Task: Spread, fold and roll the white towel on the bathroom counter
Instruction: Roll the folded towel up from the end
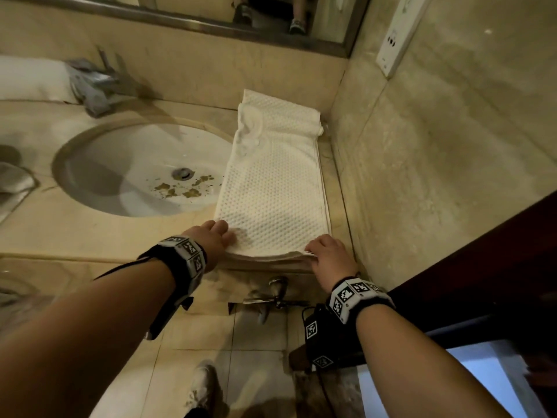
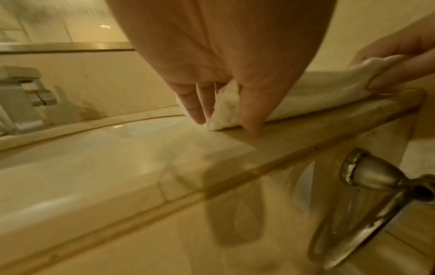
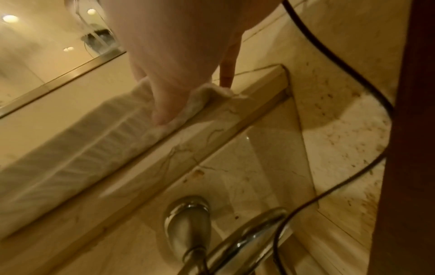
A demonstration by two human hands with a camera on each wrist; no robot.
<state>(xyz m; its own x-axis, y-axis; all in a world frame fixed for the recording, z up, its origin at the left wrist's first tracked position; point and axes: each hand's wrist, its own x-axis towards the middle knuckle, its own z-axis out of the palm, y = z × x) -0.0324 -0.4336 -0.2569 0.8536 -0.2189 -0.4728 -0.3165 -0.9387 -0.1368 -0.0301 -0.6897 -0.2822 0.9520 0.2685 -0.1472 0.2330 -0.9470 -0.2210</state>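
At 6 o'clock, nearest the person, the 2 hands work the near end of the white waffle-weave cotton towel [image 1: 272, 191], which lies as a long folded strip on the beige marble bathroom counter [image 1: 90, 230], running from the front edge toward 12 o'clock between the sink and the side wall. The left hand [image 1: 212, 239] pinches the near left corner, thumb under and fingers [image 2: 197, 104] over the layered hem; the right hand [image 1: 327, 254] likewise grips the near right corner, its fingers curled over the edge where the hem bunches up. Holding both corners at once likely keeps the stacked layers aligned so the strip can be started as a tight, even roll, or squared against the counter's lip. The cloth looks soft and thick, with a dimpled grid that should grip itself when rolled. Below the lip hangs a polished metal towel ring [image 1: 278, 292], smooth and reflective. At 10 o'clock sits the round white ceramic sink basin [image 1: 99, 164], glossy, with brown flecks near its drain. At the far end, around 12 o'clock, the towel rumples into loose folds against the wall; beyond it runs the metal-framed mirror [image 1: 187, 21].
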